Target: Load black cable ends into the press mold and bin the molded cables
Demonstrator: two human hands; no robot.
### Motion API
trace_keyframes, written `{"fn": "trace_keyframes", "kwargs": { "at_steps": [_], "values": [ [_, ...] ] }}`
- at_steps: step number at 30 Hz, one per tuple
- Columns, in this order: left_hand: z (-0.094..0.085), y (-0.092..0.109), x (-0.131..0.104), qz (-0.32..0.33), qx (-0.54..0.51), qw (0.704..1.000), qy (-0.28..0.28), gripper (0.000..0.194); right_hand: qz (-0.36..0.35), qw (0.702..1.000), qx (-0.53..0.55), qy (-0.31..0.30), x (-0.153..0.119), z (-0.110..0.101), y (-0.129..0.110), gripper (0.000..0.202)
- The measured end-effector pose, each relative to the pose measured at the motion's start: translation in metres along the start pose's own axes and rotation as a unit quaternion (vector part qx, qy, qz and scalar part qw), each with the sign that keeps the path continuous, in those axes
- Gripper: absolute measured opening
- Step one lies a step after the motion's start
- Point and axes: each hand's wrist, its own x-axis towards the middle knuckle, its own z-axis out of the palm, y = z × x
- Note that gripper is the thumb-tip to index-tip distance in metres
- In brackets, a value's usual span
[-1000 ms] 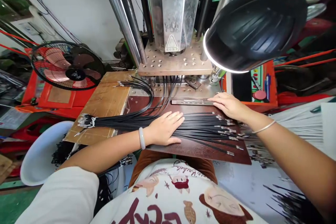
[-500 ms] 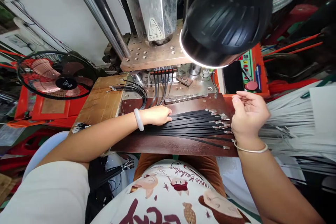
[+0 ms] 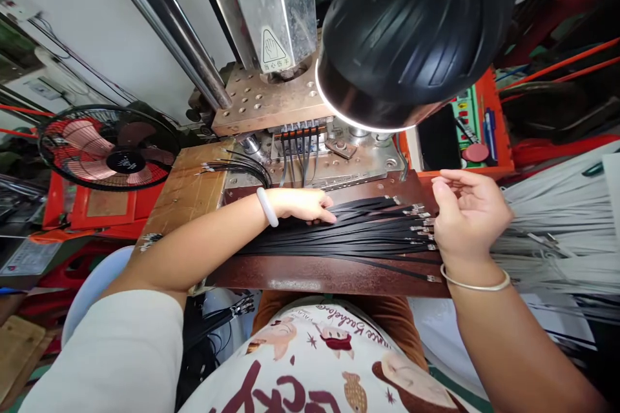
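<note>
Many flat black cables with small silver connectors at their right ends lie spread over the dark red-brown board. My left hand, with a pale bangle at its wrist, rests low over the back of these cables. Its thumb and forefinger point right with a small gap between them, and the other fingers are partly hidden. At the right end of the cables I hold my right hand raised, fingers curled in towards the thumb. Nothing shows sticking out of it. Behind, several black cables hang side by side from the metal fixture under the press.
A press plate hangs over the fixture, its guard bearing a hand-warning label. The black lamp juts in from the upper right. At left stand a fan and a wooden block. White cables lie at right.
My left hand has shifted slightly right along the cables, and its thumb and forefinger stand further apart. My right hand keeps its curled shape. The whole view has shifted a little.
</note>
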Motion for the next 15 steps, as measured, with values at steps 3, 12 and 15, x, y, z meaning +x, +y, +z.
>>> {"fn": "trace_keyframes", "kwargs": {
  "at_steps": [3,12,15],
  "values": [
    [-0.002,0.000,0.011,0.065,-0.103,0.992,-0.037,0.025,0.001,1.000,-0.005,-0.005,0.001,0.000,0.000,0.018],
    [0.001,0.002,0.031,0.043,-0.223,0.973,-0.041,0.018,-0.067,0.980,-0.118,-0.148,-0.001,0.001,-0.018,0.029],
    [0.000,0.007,0.024,0.055,-0.223,0.973,-0.030,0.014,-0.210,0.855,-0.258,-0.398,-0.003,0.013,-0.031,0.039]
  ]
}}
